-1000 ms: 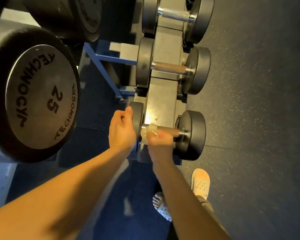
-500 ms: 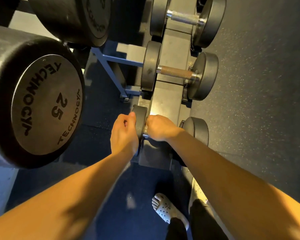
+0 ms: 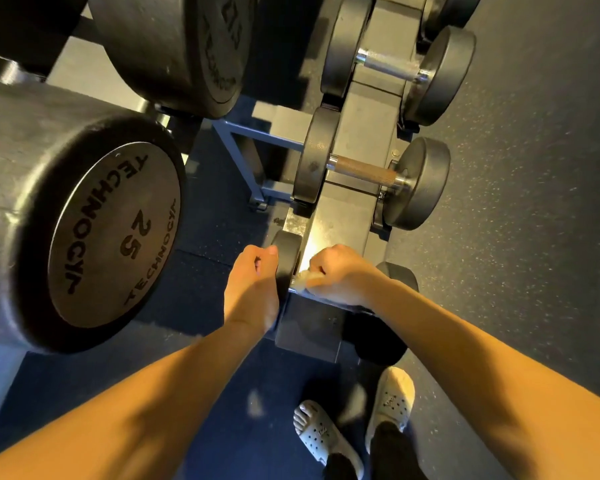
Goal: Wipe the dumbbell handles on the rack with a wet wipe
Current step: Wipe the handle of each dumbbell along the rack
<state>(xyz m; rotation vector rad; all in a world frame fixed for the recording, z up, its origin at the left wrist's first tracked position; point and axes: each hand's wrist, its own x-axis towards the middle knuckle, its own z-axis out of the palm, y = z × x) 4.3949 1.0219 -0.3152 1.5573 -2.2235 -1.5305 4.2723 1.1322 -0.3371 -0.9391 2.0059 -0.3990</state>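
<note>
My right fingers [image 3: 321, 268], curled round the crumpled white wet wipe [image 3: 307, 277], have slid to the near black rubber dumbbell's [image 3: 395, 275] left handle end — left fingers [image 3: 269, 252] grip its head [image 3: 286, 261]; farther knurled handles [image 3: 364, 169] remain.

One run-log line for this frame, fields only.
step: wiping nearest dumbbell handle | right hand: grips wet wipe on handle | left hand: curled, against dumbbell head

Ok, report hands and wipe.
Left hand holds near dumbbell's head. Right hand grips wipe on its handle. Nothing in the way.
</note>
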